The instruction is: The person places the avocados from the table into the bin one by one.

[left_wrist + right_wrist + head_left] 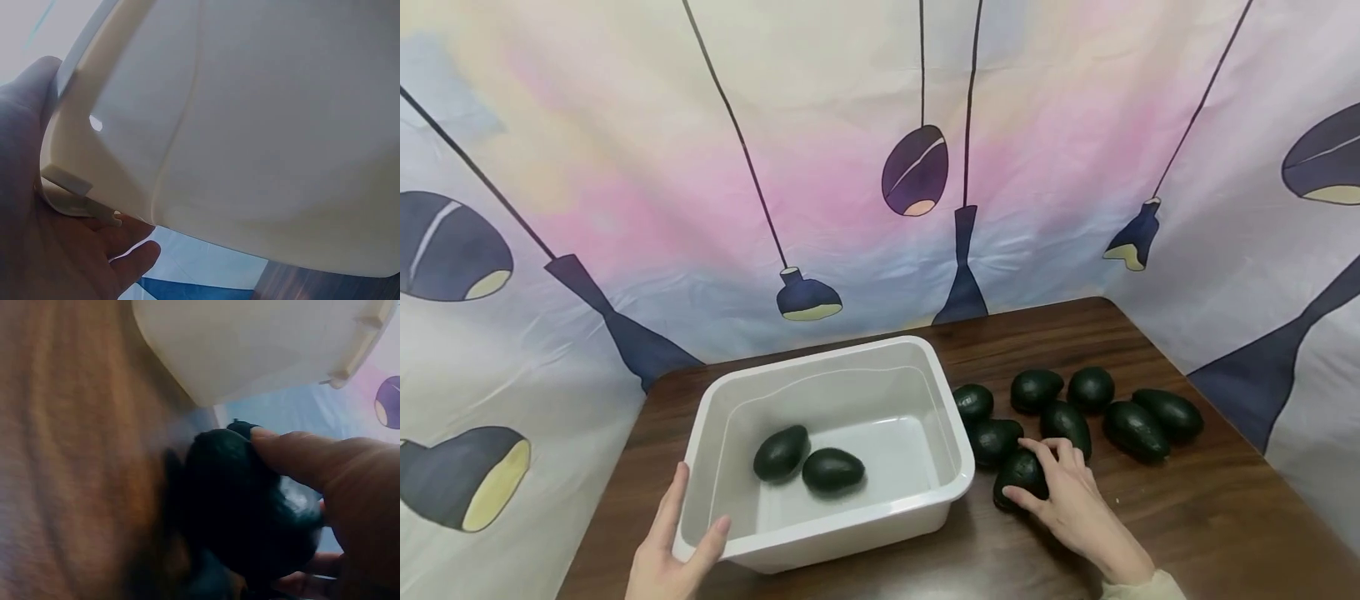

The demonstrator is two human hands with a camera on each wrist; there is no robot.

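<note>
Near the table's front, my right hand [1067, 500] grips a dark green avocado [1021, 478] between thumb and fingers. The right wrist view shows this avocado [244, 506] close up, the thumb across its upper side. My left hand [673, 542] holds the near left corner of a light grey plastic bin [842, 537], thumb at the front rim and fingers along the left side. Below the bin's wall [250, 125], bent fingers [134, 256] show in the left wrist view. Inside the bin lie two avocados, one plump [781, 454] and one beside it [833, 470].
Right of the bin, several more avocados lie loose on the brown wooden table [1195, 508]. One avocado [994, 442] lies between the bin and the gripped one; a pair [1137, 431] lies farther right. A cloth [850, 167] printed with lamps hangs behind the table.
</note>
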